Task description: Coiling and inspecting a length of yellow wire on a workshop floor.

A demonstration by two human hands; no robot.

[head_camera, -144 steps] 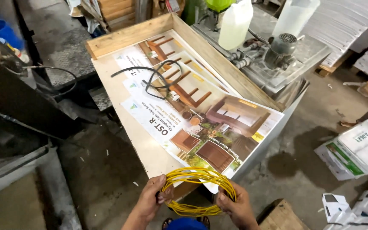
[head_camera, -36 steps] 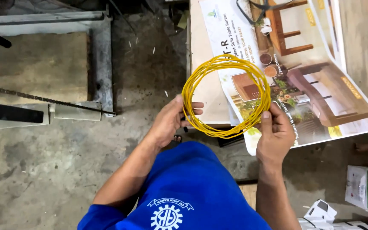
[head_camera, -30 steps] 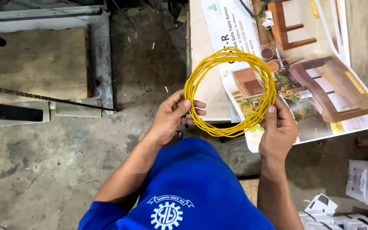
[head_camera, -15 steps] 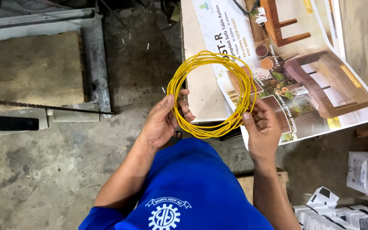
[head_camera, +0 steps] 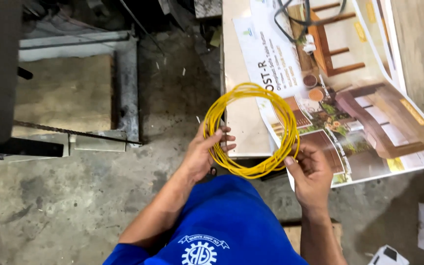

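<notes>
The black cable [head_camera: 304, 19] on the printed poster [head_camera: 349, 98] runs off the top edge, so its full loop is unseen. The poster's right part is cut off too. The left hand [head_camera: 204, 154] hides part of the yellow wire coil [head_camera: 253, 130].

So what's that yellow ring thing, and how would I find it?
Start at the wooden tabletop with the big furniture poster. At its near edge, both hands hold up a yellow wire coil, left hand and right hand on either side. Unlike the black cable farther back, it is bright yellow and neatly round.
</notes>
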